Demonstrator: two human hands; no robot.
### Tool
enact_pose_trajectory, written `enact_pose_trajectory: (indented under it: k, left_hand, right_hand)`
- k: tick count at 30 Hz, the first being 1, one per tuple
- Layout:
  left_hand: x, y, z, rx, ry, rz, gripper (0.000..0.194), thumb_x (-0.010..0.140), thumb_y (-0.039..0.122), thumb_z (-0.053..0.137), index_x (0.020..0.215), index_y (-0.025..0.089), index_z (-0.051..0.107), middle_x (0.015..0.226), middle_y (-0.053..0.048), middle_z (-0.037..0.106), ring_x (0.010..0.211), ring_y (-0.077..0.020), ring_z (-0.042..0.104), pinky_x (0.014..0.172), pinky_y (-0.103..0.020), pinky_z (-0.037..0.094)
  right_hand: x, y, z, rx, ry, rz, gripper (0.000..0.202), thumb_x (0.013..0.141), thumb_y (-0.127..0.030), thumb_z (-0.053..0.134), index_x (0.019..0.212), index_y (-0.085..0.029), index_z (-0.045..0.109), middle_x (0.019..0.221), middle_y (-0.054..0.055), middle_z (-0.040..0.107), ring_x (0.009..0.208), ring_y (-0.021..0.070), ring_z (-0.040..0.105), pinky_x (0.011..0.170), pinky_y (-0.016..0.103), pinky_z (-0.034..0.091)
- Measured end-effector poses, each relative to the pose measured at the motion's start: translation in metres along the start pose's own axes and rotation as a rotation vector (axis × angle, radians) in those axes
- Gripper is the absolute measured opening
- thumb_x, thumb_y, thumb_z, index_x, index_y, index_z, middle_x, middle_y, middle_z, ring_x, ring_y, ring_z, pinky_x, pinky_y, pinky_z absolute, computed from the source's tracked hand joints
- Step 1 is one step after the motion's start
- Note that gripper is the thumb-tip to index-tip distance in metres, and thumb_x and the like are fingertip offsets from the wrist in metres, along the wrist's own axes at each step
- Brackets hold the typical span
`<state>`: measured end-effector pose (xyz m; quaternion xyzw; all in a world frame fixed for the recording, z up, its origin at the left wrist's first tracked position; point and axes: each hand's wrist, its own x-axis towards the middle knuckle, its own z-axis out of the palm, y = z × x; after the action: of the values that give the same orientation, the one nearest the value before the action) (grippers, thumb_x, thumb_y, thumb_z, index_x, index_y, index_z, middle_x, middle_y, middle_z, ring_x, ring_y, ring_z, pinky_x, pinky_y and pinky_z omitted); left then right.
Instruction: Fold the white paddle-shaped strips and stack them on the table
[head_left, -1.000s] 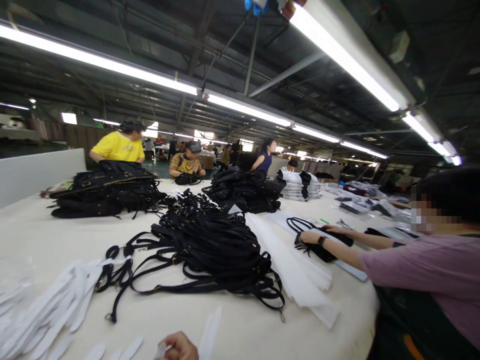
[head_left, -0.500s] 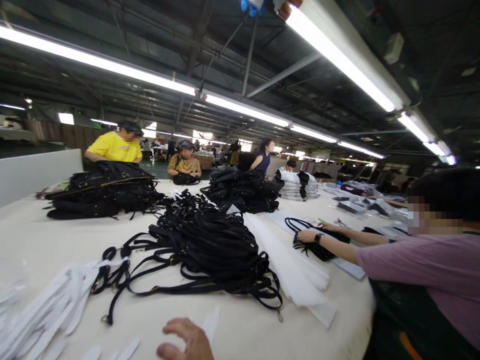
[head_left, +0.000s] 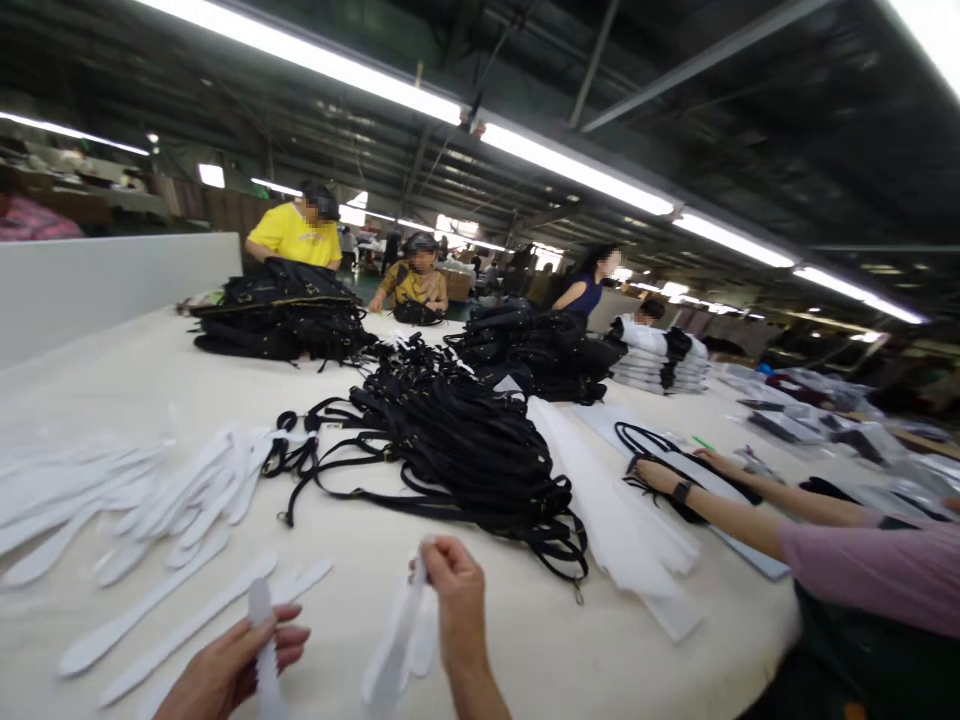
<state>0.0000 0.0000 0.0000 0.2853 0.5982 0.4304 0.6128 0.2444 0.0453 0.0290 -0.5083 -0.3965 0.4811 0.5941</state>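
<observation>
In the head view, at the lower left, my left hand (head_left: 236,655) pinches a flat white strip with a rounded end (head_left: 261,625) between thumb and fingers. To its right, my right hand (head_left: 459,590) is closed on the top of another thin white strip (head_left: 399,640), which hangs down and is partly blurred. Loose white strips (head_left: 187,630) lie on the table beside my left hand. Beyond my hands is a big heap of black straps (head_left: 465,450) with metal clasps, several of them trailing toward me.
Bundled white strips (head_left: 202,490) lie on the left, and white sheets (head_left: 615,520) right of the straps. Piles of black bags (head_left: 281,315) and a wrapped stack (head_left: 660,360) stand farther back. A co-worker's hand (head_left: 656,477) touches a black-handled bag on the right. Other people stand behind the table.
The view has tilted down and turned left. My left hand has come into view with a white strip. My right hand, earlier with fingers apart, now grips a strip.
</observation>
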Motion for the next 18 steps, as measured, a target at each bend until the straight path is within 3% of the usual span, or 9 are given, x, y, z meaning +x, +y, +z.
enact_pose_trajectory:
  k: [3, 6, 8, 11, 15, 18]
  left_hand:
    - [0.003, 0.003, -0.018, -0.148, -0.066, -0.046, 0.051, 0.068, 0.046, 0.077, 0.106, 0.012, 0.069, 0.102, -0.018, 0.077, 0.104, -0.0351, 0.071, 0.1, -0.046, 0.053]
    - [-0.002, 0.004, -0.023, -0.15, -0.1, -0.031, 0.054, 0.073, 0.048, 0.074, 0.113, 0.012, 0.067, 0.109, -0.019, 0.076, 0.108, -0.0336, 0.069, 0.107, -0.046, 0.046]
    - [-0.003, 0.001, -0.02, -0.11, -0.115, -0.013, 0.057, 0.071, 0.052, 0.074, 0.111, 0.012, 0.068, 0.106, -0.018, 0.077, 0.105, -0.034, 0.07, 0.106, -0.047, 0.047]
    - [-0.001, -0.003, -0.015, -0.019, -0.169, 0.0, 0.054, 0.066, 0.057, 0.076, 0.099, 0.013, 0.073, 0.095, -0.016, 0.079, 0.094, -0.034, 0.073, 0.097, -0.047, 0.053]
    - [-0.002, -0.002, -0.01, 0.083, -0.243, 0.024, 0.047, 0.066, 0.057, 0.075, 0.089, 0.016, 0.075, 0.082, -0.012, 0.08, 0.081, -0.0309, 0.074, 0.085, -0.044, 0.057]
    - [-0.007, 0.001, -0.007, 0.206, -0.28, 0.086, 0.043, 0.07, 0.058, 0.07, 0.081, 0.017, 0.076, 0.076, -0.008, 0.079, 0.072, -0.0273, 0.073, 0.076, -0.038, 0.058]
  right_hand:
    - [0.023, -0.014, -0.038, -0.08, 0.185, -0.073, 0.042, 0.072, -0.053, 0.074, 0.091, -0.015, 0.069, 0.072, 0.004, 0.07, 0.066, 0.0186, 0.064, 0.067, 0.031, 0.053]
    - [0.039, -0.011, -0.063, -0.436, 0.093, -0.134, 0.041, 0.077, -0.048, 0.069, 0.104, -0.017, 0.071, 0.094, 0.01, 0.074, 0.088, 0.0263, 0.069, 0.086, 0.041, 0.052]
    - [0.039, -0.005, -0.063, -0.681, 0.006, -0.244, 0.04, 0.076, -0.039, 0.069, 0.111, -0.021, 0.072, 0.121, 0.011, 0.069, 0.116, 0.0306, 0.061, 0.106, 0.047, 0.041]
    - [0.021, 0.002, -0.033, -0.741, -0.129, -0.301, 0.037, 0.081, -0.034, 0.064, 0.117, -0.024, 0.07, 0.137, 0.009, 0.059, 0.131, 0.0281, 0.05, 0.115, 0.046, 0.031]
    - [-0.016, 0.006, 0.03, -0.481, -0.523, -0.066, 0.031, 0.084, -0.033, 0.064, 0.112, -0.027, 0.073, 0.118, 0.004, 0.07, 0.11, 0.0236, 0.064, 0.099, 0.037, 0.046]
    - [-0.039, 0.008, 0.064, -0.227, -0.681, 0.087, 0.025, 0.081, -0.031, 0.065, 0.103, -0.023, 0.076, 0.093, 0.001, 0.074, 0.085, 0.0187, 0.067, 0.081, 0.029, 0.051]
